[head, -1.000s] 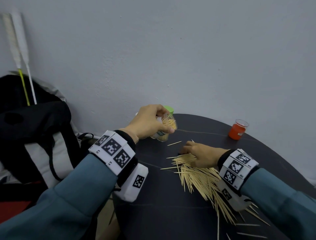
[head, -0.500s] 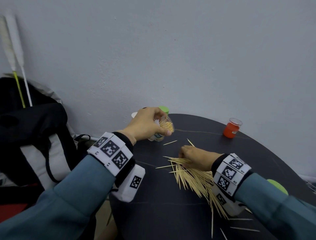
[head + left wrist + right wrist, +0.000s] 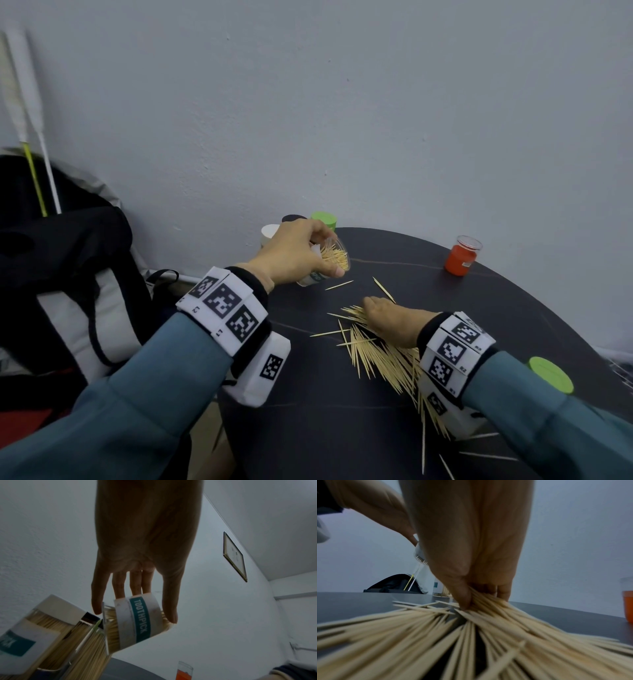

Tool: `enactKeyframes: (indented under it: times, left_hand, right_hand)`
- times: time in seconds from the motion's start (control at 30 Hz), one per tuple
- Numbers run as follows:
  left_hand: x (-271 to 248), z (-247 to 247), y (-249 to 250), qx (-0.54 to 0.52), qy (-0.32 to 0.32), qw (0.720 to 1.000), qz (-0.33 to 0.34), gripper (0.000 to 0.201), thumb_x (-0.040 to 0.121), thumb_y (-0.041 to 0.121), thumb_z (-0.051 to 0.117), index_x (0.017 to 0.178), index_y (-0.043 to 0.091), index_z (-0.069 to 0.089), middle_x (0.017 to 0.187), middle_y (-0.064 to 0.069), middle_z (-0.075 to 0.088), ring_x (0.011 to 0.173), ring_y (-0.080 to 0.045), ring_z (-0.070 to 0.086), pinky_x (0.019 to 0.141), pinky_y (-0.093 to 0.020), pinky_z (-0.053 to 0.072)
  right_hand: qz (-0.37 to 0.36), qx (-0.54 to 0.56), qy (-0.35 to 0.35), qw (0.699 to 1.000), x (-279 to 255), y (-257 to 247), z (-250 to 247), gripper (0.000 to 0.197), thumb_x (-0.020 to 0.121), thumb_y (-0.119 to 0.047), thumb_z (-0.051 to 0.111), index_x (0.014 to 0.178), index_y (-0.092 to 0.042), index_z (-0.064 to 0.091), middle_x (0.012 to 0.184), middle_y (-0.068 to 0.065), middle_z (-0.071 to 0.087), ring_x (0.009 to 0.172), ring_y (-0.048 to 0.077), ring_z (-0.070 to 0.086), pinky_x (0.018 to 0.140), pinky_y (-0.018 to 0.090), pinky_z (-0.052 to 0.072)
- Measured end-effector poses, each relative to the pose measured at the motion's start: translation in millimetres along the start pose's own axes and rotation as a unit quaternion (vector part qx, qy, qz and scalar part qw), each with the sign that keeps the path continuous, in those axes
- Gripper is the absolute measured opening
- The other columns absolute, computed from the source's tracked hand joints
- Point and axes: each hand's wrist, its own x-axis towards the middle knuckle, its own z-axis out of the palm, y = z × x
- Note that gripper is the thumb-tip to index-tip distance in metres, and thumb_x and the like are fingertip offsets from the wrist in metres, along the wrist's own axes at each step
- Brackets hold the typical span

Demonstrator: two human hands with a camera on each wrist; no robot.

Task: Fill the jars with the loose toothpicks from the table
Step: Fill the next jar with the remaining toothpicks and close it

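Observation:
My left hand (image 3: 301,253) grips a clear toothpick jar (image 3: 334,258) tilted above the black table (image 3: 342,428), mouth toward the right. The left wrist view shows the jar (image 3: 137,622) with its TOOTHPICK label held between thumb and fingers, part full. A heap of loose toothpicks (image 3: 380,353) lies in the middle of the table. My right hand (image 3: 387,318) sits on the heap's far end. In the right wrist view its thumb and fingers (image 3: 465,599) pinch a bunch of toothpicks (image 3: 488,605) off the heap (image 3: 436,642).
Capped toothpick jars, white (image 3: 269,233), black and green (image 3: 323,219), stand at the table's back left; they show full in the left wrist view (image 3: 42,635). An orange jar (image 3: 460,258) stands at the back right. A green lid (image 3: 549,373) lies beside my right sleeve. A black bag (image 3: 61,274) sits to the left.
My right hand has slid a little along the heap and closed its fingers on a bunch of toothpicks. The left hand keeps the tilted jar in about the same place.

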Motion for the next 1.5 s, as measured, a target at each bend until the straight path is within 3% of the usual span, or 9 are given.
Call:
enactKeyframes:
  times: [0.2, 0.3, 0.4, 0.5, 0.7, 0.83, 0.97, 1.07, 1.5]
  left_hand:
    - [0.2, 1.8, 1.4, -0.007, -0.002, 1.000, 0.002, 0.062, 0.068, 0.025, 0.083, 0.124, 0.013, 0.058, 0.118, 0.000, 0.059, 0.100, -0.009, 0.051, 0.083, -0.020, 0.038]
    - [1.1, 4.4, 1.7, -0.017, -0.004, 1.000, 0.000, 0.061, 0.068, 0.024, 0.083, 0.123, 0.013, 0.058, 0.114, 0.003, 0.058, 0.100, -0.009, 0.051, 0.084, -0.019, 0.038]
    - [3.0, 9.3, 2.7, -0.022, -0.002, 1.000, 0.003, 0.060, 0.066, 0.025, 0.084, 0.120, 0.015, 0.060, 0.113, 0.003, 0.060, 0.099, -0.008, 0.053, 0.084, -0.018, 0.038]
    - [5.4, 15.9, 5.6, -0.032, -0.005, 0.999, 0.003, 0.057, 0.067, 0.026, 0.084, 0.117, 0.017, 0.060, 0.110, 0.005, 0.060, 0.098, -0.008, 0.055, 0.082, -0.018, 0.039]
    - [11.5, 32.5, 16.0, -0.046, -0.024, 0.998, 0.018, 0.052, 0.069, 0.025, 0.082, 0.116, 0.017, 0.060, 0.106, 0.009, 0.058, 0.096, -0.003, 0.051, 0.070, -0.004, 0.039]
    - [17.2, 44.0, 21.7, -0.046, -0.034, 0.998, 0.024, 0.052, 0.070, 0.024, 0.082, 0.116, 0.017, 0.059, 0.106, 0.010, 0.057, 0.099, -0.005, 0.052, 0.076, -0.011, 0.038]
    - [22.2, 52.9, 23.4, -0.038, -0.035, 0.998, 0.025, 0.053, 0.071, 0.025, 0.082, 0.118, 0.016, 0.059, 0.106, 0.008, 0.058, 0.094, -0.004, 0.051, 0.067, -0.006, 0.037]
    - [26.1, 58.7, 24.4, -0.053, -0.028, 0.998, 0.021, 0.055, 0.070, 0.027, 0.082, 0.119, 0.014, 0.059, 0.113, 0.003, 0.062, 0.100, -0.009, 0.055, 0.077, -0.015, 0.040]
    - [28.9, 61.4, 32.1, -0.144, 0.052, 0.988, 0.037, 0.040, 0.076, 0.036, 0.075, 0.111, 0.021, 0.060, 0.094, 0.014, 0.062, 0.082, 0.007, 0.055, 0.065, 0.000, 0.039]
  right_hand:
    - [0.005, 0.067, 0.023, 0.997, -3.5, 9.6, -8.7, 0.024, 0.099, -0.005, 0.035, 0.122, -0.001, 0.040, 0.126, 0.015, 0.043, 0.094, 0.015, 0.038, 0.081, 0.022, 0.032]
    - [0.012, 0.145, 0.046, 0.988, -7.0, 19.9, -16.5, 0.015, 0.099, -0.006, 0.035, 0.097, -0.019, 0.042, 0.100, 0.004, 0.047, 0.080, 0.010, 0.041, 0.062, 0.017, 0.033]
    - [0.022, 0.279, 0.084, 0.956, -9.6, 33.8, -20.6, 0.019, 0.101, -0.011, 0.029, 0.086, -0.020, 0.037, 0.082, -0.004, 0.045, 0.071, 0.007, 0.044, 0.063, 0.016, 0.037]
    - [0.025, 0.418, 0.140, 0.897, -6.9, 45.6, -22.0, 0.013, 0.102, -0.009, 0.026, 0.102, -0.010, 0.039, 0.082, -0.002, 0.049, 0.073, 0.011, 0.050, 0.069, 0.018, 0.042]
    - [-0.014, 0.662, 0.247, 0.708, -4.8, 55.1, -31.8, 0.019, 0.101, -0.003, 0.025, 0.097, -0.012, 0.042, 0.074, 0.001, 0.044, 0.065, 0.011, 0.044, 0.066, 0.021, 0.041]
    - [-0.068, 0.705, 0.307, 0.635, -11.4, 60.2, -50.5, 0.025, 0.102, -0.003, 0.024, 0.091, -0.016, 0.042, 0.073, 0.000, 0.042, 0.064, 0.009, 0.041, 0.066, 0.021, 0.038]
    - [-0.118, 0.734, 0.362, 0.563, -19.5, 62.0, -73.2, 0.027, 0.101, -0.001, 0.022, 0.088, -0.016, 0.041, 0.071, -0.001, 0.041, 0.059, 0.007, 0.042, 0.062, 0.019, 0.039]
    - [-0.153, 0.752, 0.372, 0.523, -19.0, 59.5, -81.8, 0.027, 0.101, 0.000, 0.023, 0.088, -0.015, 0.041, 0.069, -0.002, 0.041, 0.054, 0.005, 0.044, 0.061, 0.019, 0.038]
    - [-0.174, 0.774, 0.291, 0.535, -2.0, 36.3, -70.7, 0.022, 0.101, -0.004, 0.026, 0.089, -0.014, 0.041, 0.072, 0.001, 0.043, 0.059, 0.008, 0.050, 0.057, 0.017, 0.048]
